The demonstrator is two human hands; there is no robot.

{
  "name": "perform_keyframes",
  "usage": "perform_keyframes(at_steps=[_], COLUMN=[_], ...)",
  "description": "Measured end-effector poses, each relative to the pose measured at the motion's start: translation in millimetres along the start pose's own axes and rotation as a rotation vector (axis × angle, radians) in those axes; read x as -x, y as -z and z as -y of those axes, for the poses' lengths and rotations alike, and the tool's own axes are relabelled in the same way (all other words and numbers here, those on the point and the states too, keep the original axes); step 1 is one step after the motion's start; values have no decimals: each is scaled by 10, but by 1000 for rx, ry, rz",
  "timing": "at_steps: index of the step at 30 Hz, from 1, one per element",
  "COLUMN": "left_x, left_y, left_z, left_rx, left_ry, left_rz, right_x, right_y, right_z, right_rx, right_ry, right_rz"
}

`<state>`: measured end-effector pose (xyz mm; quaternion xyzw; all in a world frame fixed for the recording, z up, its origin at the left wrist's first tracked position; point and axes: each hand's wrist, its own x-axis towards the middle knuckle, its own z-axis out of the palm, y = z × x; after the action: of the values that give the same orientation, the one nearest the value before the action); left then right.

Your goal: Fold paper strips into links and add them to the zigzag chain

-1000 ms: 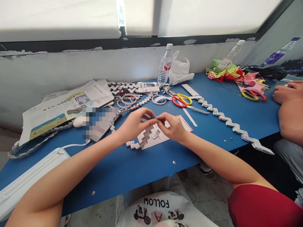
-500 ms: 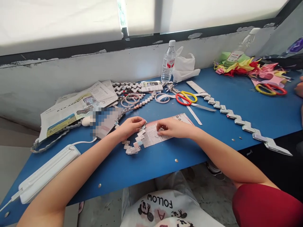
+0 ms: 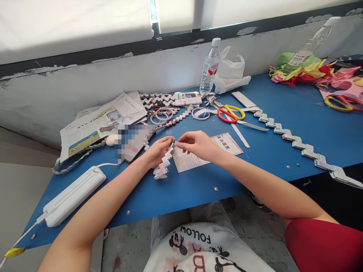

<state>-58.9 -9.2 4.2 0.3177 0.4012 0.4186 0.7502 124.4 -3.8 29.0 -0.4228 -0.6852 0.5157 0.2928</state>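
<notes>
My left hand (image 3: pixel 159 152) is closed on a zigzag chain (image 3: pixel 165 163) of folded newspaper, whose tail curls down to the blue table. Its upper end stands at my left fingertips. My right hand (image 3: pixel 200 146) meets it there, thumb and finger pinching a small white piece of paper (image 3: pixel 176 144) against the chain's end. The piece is mostly hidden by the fingers. Under my right hand lies a printed newspaper sheet (image 3: pixel 188 160) with large characters at its right side.
Red and yellow scissors (image 3: pixel 231 114), tape rolls (image 3: pixel 200 113) and a water bottle (image 3: pixel 210 68) stand or lie behind. A long folded chain (image 3: pixel 297 142) runs along the right. Newspapers (image 3: pixel 104 122), a blurred flat device and a white power strip (image 3: pixel 75 196) are on the left.
My right hand has moved left and up from over the sheet to the chain's end at my left fingers. The view has shifted slightly, so things appear further right.
</notes>
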Motion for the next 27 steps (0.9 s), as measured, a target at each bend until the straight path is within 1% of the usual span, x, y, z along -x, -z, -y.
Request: perform_keyframes(at_steps=[3,6,13,18,22,24,25,27], left_x=[6,-1,-16,13,31,32,31,31], left_y=[-1,-1,-4,-51,-74,-72,-69,-59], left_z=[-2,3,23,46,72,73,70,61], left_rx=[13,12,-22,-78,-147,-153,-153,-153], left_ry=[5,2,0,-55,-108,-111,-103,-72], left_rz=[-5,-1,-64,-111,-112,-114,-113,-81], right_x=[-22,-32,-10,19,-14,-37,-45,-50], right_y=[-44,-58,-118,-85,-43,-34,-32,-31], right_z=[-45,-104,-162,-181,-195,-209,-216,-228], right_rx=[-63,-80,-152,-163,-306,-325,-325,-320], right_ry=[22,17,36,24,-9,-21,-24,-17], right_rz=[-73,-107,-73,-14,16,35,29,-22])
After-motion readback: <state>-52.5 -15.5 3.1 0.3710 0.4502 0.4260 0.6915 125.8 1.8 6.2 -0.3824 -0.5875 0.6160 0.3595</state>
